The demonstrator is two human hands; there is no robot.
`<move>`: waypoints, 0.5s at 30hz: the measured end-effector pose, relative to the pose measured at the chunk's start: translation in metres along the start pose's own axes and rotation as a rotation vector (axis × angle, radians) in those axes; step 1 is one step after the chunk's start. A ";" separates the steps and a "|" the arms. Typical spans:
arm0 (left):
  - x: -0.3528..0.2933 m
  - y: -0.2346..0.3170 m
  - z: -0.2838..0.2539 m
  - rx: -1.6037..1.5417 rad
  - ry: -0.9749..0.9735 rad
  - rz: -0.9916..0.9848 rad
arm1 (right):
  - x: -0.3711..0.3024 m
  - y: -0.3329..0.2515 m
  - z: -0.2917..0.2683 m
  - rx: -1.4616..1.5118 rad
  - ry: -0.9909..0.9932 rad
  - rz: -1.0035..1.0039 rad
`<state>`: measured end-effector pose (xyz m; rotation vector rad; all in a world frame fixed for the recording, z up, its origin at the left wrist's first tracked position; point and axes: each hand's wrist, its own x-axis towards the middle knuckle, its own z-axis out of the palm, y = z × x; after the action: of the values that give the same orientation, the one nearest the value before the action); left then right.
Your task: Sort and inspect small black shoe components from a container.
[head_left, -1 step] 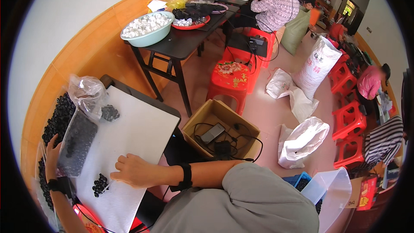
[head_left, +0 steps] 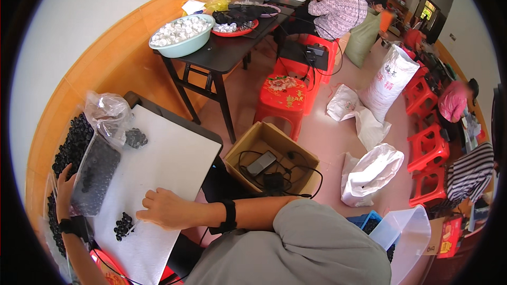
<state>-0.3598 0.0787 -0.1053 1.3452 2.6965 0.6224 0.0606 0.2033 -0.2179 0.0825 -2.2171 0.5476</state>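
My left hand [head_left: 64,195] is at the left edge of the white board, its visible fingers extended along the outer wall of a clear plastic box [head_left: 96,175] that has dark pieces in it. Many small black round pieces [head_left: 74,140] lie on the far side of that hand. Over the board, my right hand [head_left: 168,209] is closed, fingertips together. A thin pale thing shows by its fingers, too small to make out. Just left of it sits a small pile of black pieces [head_left: 124,226]. A crumpled clear bag [head_left: 108,113] rests at the box's far end, beside a dark clump [head_left: 136,138].
The white board [head_left: 163,148] lies on a dark table. An open cardboard box [head_left: 248,179] with cables stands right of it. Beyond are a red stool [head_left: 282,95], a black table [head_left: 222,58] bearing a basin [head_left: 185,46] of white pieces, and white sacks [head_left: 369,174]. Other people sit farther off.
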 end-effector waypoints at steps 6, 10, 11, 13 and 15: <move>-0.009 0.039 0.005 -0.007 0.010 -0.033 | -0.001 0.005 -0.002 -0.031 0.002 -0.004; -0.034 0.069 -0.004 -0.038 0.049 -0.095 | 0.003 0.003 -0.001 0.000 -0.030 -0.014; -0.041 0.070 -0.010 -0.088 0.055 -0.115 | 0.004 0.002 0.001 -0.008 -0.048 -0.013; -0.055 0.059 -0.011 -0.265 0.072 -0.047 | 0.008 -0.002 0.006 0.001 -0.091 -0.030; -0.050 0.063 -0.012 -0.029 -0.013 -0.007 | 0.008 0.000 0.004 -0.007 -0.077 -0.071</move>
<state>-0.2842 0.0697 -0.0767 1.3279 2.6704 0.6475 0.0531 0.2029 -0.2143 0.1808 -2.2809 0.5054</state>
